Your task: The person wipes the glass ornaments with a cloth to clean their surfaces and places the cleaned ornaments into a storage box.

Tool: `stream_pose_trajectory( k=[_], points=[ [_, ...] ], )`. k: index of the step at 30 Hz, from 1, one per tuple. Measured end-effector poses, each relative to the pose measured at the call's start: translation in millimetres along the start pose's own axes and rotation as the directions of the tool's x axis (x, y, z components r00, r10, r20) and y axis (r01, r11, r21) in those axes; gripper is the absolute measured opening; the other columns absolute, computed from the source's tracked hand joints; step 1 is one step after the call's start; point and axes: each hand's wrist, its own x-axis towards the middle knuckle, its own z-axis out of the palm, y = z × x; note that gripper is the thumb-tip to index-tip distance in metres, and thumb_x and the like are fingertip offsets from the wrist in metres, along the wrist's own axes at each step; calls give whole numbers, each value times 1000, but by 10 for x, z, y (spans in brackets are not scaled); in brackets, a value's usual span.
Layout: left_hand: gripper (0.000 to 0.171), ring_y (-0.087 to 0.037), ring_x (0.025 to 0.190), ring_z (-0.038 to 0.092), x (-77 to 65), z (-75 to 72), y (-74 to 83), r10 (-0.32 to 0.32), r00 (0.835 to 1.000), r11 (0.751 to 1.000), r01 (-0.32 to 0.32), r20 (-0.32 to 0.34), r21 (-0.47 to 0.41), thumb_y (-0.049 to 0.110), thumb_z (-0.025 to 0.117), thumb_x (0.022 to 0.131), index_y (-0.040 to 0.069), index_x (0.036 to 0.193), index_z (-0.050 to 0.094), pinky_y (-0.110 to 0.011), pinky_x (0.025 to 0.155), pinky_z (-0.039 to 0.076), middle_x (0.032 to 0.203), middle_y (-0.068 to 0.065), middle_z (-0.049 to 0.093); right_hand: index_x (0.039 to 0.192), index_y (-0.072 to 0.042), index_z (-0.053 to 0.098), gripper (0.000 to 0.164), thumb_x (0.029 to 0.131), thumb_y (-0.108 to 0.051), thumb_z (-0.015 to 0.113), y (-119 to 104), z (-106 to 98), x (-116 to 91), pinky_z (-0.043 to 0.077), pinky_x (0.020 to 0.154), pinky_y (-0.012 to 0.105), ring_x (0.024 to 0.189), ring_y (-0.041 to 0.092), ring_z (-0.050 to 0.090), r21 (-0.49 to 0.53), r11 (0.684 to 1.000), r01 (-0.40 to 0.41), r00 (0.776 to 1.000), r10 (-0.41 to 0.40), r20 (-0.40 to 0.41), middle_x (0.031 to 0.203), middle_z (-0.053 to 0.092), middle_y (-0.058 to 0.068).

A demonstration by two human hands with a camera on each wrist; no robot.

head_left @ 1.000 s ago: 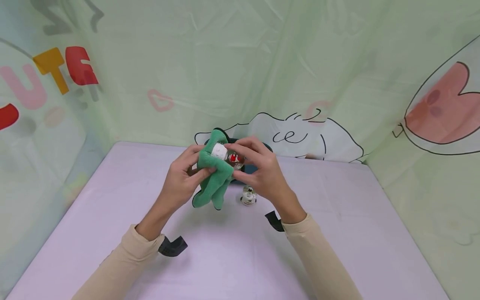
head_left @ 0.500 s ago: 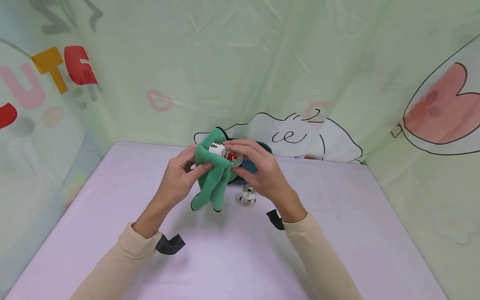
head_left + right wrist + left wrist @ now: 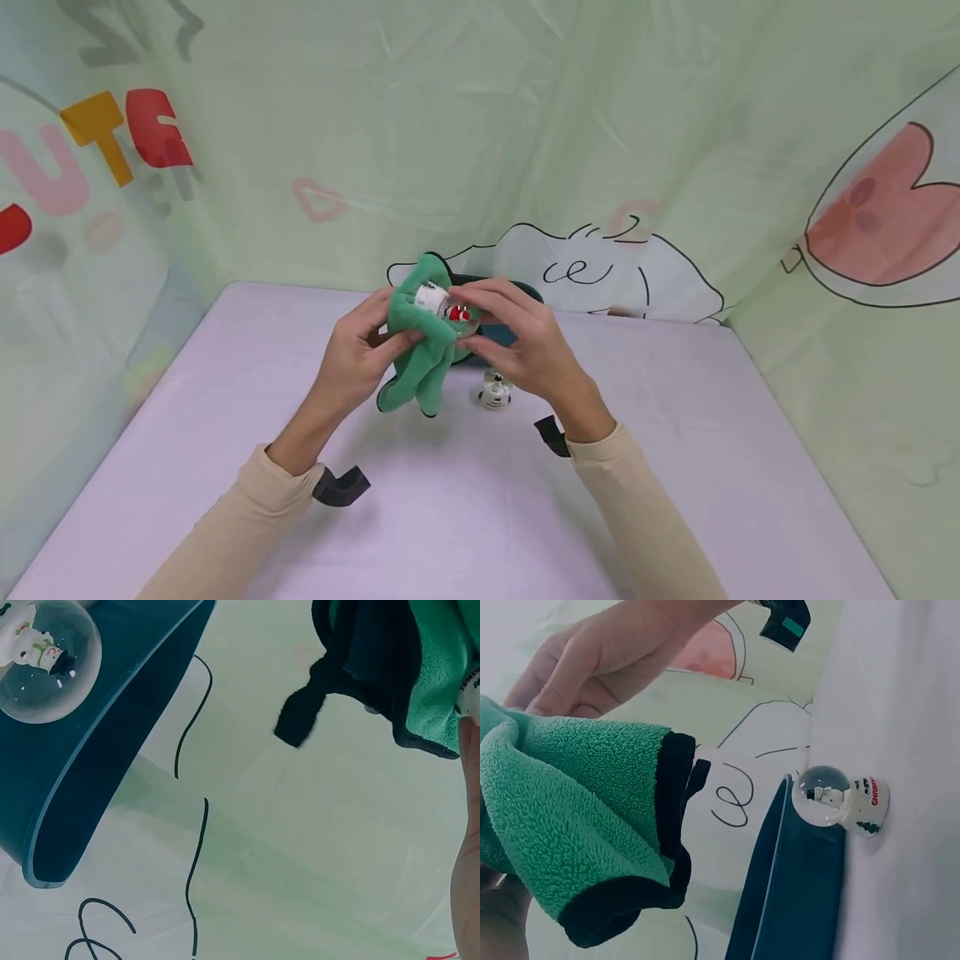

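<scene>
My left hand [image 3: 356,343] grips a green towelling cloth [image 3: 423,358] with black edging, its thumb in front. The cloth lies behind and around the white base of a snow globe [image 3: 431,298] with a red figure inside. On the other side, my right hand [image 3: 525,333] holds that globe's clear dome between thumb and fingers, above the table. A second snow globe [image 3: 495,392], with a snowman inside, stands upright on the table below my right hand. The left wrist view shows red lettering on this second globe's base [image 3: 866,806]. The cloth hides part of my left fingers.
Behind the hands a dark blue open container [image 3: 498,335] stands near the table's back edge. In the left wrist view its wall [image 3: 802,885] is close behind the standing globe. A printed pale green curtain [image 3: 480,167] hangs behind the pale lilac table [image 3: 637,500].
Both hands have shifted slightly left, with the cloth and the held snow globe. The globe has turned a little between the fingers. The snow globe on the table stays put.
</scene>
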Motion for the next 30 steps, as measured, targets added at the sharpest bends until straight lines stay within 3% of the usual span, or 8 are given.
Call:
stream_pose_trajectory(
  k=[9,19,26,30],
  points=[
    [37,-21,109,63,-16,14,17,11,1000,1000,-11,9,6,-9,70,91,-2,127,66,-30,84,61,130,-13,62,130,2,63,59,76,1,87,-8,0,-9,60,83,26,97,21,69,18,999,-47,999,47,-3,115,67,13],
    [46,-21,115,64,-26,34,17,80,997,996,-80,-1,49,-13,70,88,-4,132,64,-31,89,59,137,-15,59,120,2,68,41,82,-2,83,14,15,-17,61,72,26,81,16,71,43,987,-155,987,156,-24,99,73,9],
    [47,-21,119,63,-11,33,15,151,988,983,-149,-20,105,-15,73,84,-7,129,65,-27,88,59,138,-17,59,113,2,70,27,88,-4,77,1,41,-26,60,62,25,69,11,70,115,964,-241,969,246,-24,84,74,5],
    [45,-23,118,64,-1,32,32,141,990,985,-137,-27,107,-14,73,85,-6,129,65,-28,88,59,139,-16,59,113,2,69,25,89,-2,76,-8,64,-33,60,62,27,69,12,70,159,945,-285,957,291,-19,85,73,6]
  ],
)
